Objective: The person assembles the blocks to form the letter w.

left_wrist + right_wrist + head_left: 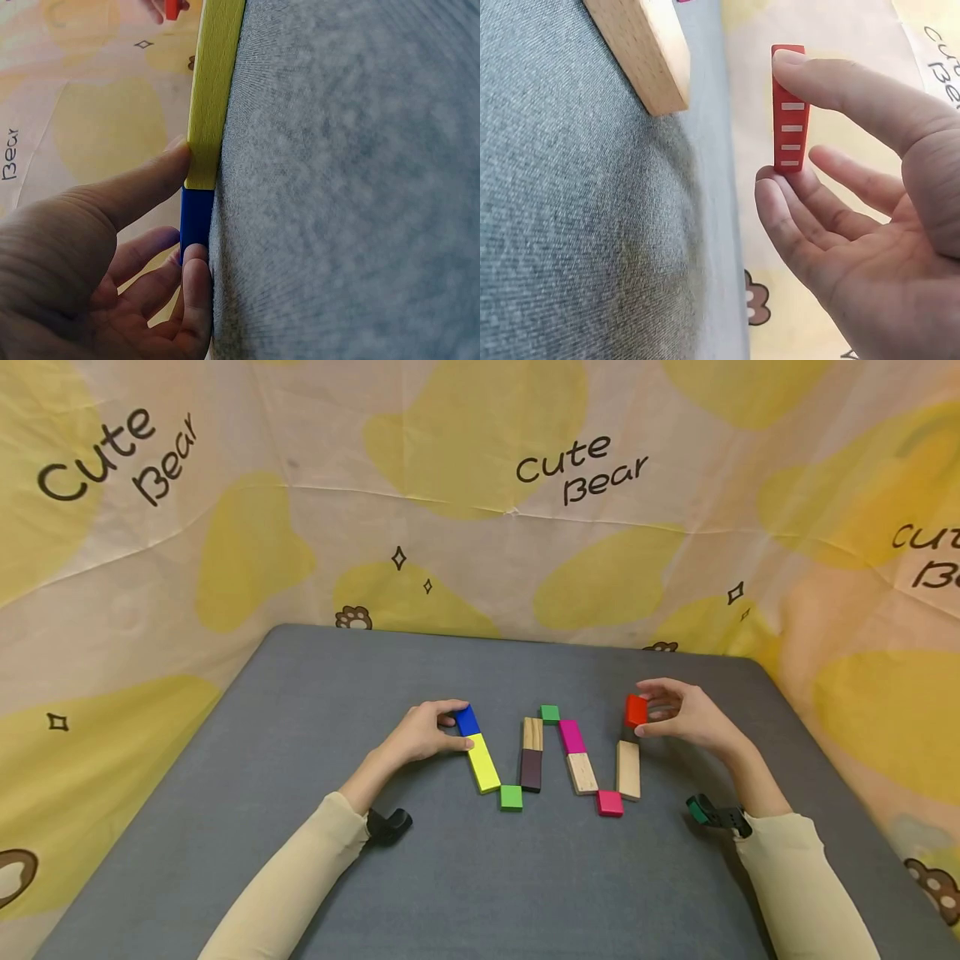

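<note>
In the head view my left hand is at the far left of a zigzag row of flat blocks. Its thumb touches the side of a long yellow block, while the fingers curl about the far end of a blue block lying end to end with it. My right hand pinches a red block with white marks along its narrow side, thumb on one end and fingers at the other. This red block is held up off the table, close over the far end of a pale wooden block.
Between the hands the zigzag continues with green blocks, a dark brown block, a striped wooden block, a magenta block, another pale block and a pinkish-red block. A grey table lies beneath; a patterned cloth hangs behind.
</note>
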`<state>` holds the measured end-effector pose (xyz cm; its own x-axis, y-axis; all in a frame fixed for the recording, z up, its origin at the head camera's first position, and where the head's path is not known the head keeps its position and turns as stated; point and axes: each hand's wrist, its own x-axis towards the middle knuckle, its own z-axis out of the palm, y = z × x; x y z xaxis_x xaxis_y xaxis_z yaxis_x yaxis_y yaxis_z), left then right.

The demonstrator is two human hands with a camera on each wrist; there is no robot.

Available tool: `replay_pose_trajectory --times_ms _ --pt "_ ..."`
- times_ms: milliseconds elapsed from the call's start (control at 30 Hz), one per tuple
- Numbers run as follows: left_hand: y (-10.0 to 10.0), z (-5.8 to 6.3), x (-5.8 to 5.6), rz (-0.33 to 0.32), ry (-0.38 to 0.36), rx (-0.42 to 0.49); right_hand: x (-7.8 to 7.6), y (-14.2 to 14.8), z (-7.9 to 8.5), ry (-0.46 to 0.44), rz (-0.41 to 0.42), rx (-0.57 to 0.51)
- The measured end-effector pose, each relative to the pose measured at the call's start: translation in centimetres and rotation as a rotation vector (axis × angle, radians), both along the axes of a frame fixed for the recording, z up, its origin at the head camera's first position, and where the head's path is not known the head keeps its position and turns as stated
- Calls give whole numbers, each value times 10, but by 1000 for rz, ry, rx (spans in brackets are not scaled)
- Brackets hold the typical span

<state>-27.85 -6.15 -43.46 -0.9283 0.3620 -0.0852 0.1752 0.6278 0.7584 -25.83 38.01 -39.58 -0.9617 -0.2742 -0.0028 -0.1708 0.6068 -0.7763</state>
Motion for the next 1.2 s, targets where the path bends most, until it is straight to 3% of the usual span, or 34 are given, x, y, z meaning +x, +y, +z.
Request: replay_pose_trajectory --times_ms 800,1200 --pt "0 2 1 -4 5 0 -1 7 -17 8 -48 57" --pt "0 2 1 -3 8 4 -3 7 -18 -5 -22 73"
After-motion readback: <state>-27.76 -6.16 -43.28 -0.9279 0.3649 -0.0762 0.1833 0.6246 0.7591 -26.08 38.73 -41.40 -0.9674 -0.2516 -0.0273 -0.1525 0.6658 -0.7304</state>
